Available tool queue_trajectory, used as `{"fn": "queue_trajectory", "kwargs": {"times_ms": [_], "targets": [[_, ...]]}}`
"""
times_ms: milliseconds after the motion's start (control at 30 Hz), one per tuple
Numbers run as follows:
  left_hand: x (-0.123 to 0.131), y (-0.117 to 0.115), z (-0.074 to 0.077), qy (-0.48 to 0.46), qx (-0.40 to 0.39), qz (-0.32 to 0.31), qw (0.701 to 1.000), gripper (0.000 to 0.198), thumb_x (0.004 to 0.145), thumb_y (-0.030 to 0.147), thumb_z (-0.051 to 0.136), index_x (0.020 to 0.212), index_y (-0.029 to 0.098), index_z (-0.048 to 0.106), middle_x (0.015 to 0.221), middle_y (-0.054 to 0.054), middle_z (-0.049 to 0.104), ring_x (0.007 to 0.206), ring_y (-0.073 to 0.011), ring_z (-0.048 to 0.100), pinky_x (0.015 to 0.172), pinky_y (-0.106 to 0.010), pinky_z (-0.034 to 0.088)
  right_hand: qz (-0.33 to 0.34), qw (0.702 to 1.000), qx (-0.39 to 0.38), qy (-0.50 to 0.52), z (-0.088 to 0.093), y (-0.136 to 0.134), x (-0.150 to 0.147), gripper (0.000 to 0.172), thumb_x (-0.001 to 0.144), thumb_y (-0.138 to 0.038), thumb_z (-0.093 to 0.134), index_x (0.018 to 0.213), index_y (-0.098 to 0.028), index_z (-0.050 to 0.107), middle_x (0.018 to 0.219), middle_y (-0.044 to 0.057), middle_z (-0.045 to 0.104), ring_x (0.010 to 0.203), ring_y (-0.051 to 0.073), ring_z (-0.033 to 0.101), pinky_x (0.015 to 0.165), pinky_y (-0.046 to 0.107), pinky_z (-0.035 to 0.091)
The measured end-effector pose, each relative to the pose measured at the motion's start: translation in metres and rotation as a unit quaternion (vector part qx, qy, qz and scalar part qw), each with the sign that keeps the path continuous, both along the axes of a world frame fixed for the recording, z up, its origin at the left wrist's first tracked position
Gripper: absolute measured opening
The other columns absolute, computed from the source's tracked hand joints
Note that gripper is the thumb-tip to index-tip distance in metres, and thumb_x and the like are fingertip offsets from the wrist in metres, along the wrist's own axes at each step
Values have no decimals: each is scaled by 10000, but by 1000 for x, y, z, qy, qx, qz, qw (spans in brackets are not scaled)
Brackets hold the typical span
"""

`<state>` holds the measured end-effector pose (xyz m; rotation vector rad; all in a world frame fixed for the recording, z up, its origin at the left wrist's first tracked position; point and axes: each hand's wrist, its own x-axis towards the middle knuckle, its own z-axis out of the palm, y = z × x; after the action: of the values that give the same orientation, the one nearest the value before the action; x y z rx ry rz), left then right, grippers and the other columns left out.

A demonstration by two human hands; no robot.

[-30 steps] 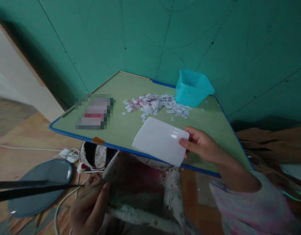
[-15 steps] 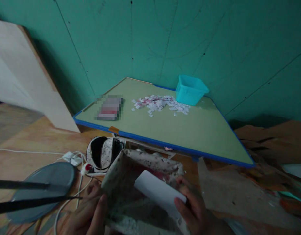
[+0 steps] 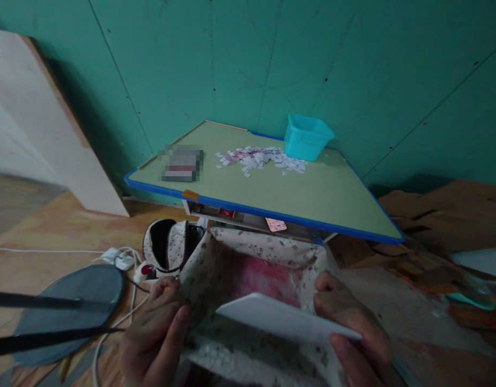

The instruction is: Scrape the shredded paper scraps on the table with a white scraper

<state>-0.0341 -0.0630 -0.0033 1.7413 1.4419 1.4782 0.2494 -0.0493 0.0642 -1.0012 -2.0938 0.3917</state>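
Left hand (image 3: 153, 344) curled closed on the near-left rim of the cloth bag (image 3: 248, 269), fingers over the edge, holding the mouth open. Bag is speckled print, pink stain on the inside wall. Right hand (image 3: 353, 328) closed on the right end of the white card (image 3: 280, 320). Card lies nearly flat across the bag mouth, free end pointing left, over the bag's inside. Can't tell if the right hand also pinches the bag rim, or if the card touches it.

Handling read: card is held by one end only, so the long free end is the weak spot. Keeping it level and the pinch firm looks right. Left hand's hold on the rim is what keeps the mouth wide, so that hold matters as much.

Behind: tabletop (image 3: 312, 201), green with blue edging, carries a heap of torn paper scraps (image 3: 260, 159) beside a teal plastic tub (image 3: 306, 138). Left of the scraps is a pixelated flat object (image 3: 181, 164), unreadable. Under the tabletop edge sits a pink card (image 3: 276, 224). On the floor at left: dotted pouch (image 3: 167, 246), grey round mat (image 3: 68, 317), white cable (image 3: 111, 338). Teal wall (image 3: 353, 70) behind everything.
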Motion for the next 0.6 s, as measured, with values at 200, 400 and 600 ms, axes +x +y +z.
{"fn": "queue_trajectory", "kwargs": {"times_ms": [200, 400, 600], "targets": [[3, 5, -19, 121, 27, -130, 984, 247, 832, 58, 440, 656, 230, 422, 573, 71, 430, 523, -108, 493, 926, -360, 341, 14, 1000, 5, -9, -7, -2, -3, 215, 898, -198, 369, 927, -253, 575, 620, 5, 535, 578, 171, 540, 689, 370, 461], [-1, 12, -35, 155, -36, -282, 946, 127, 824, 202, 499, 772, 250, 605, 675, 5, 647, 751, -217, 640, 985, -423, 327, 15, 999, 20, -35, -3, 4, -4, 156, 843, -171, 449, 852, -243, 587, 614, 3, 537, 558, 164, 528, 667, 354, 460], [9, 25, -41, -371, -246, -23, 895, 301, 806, 390, 564, 1093, 398, 654, 1325, 45, 587, 1276, -287, 436, 1048, -425, 325, 8, 1000, 17, 1, -4, -2, -11, 149, 848, -161, 439, 824, -255, 553, 588, -21, 517, 541, 147, 510, 664, 350, 456]]}}
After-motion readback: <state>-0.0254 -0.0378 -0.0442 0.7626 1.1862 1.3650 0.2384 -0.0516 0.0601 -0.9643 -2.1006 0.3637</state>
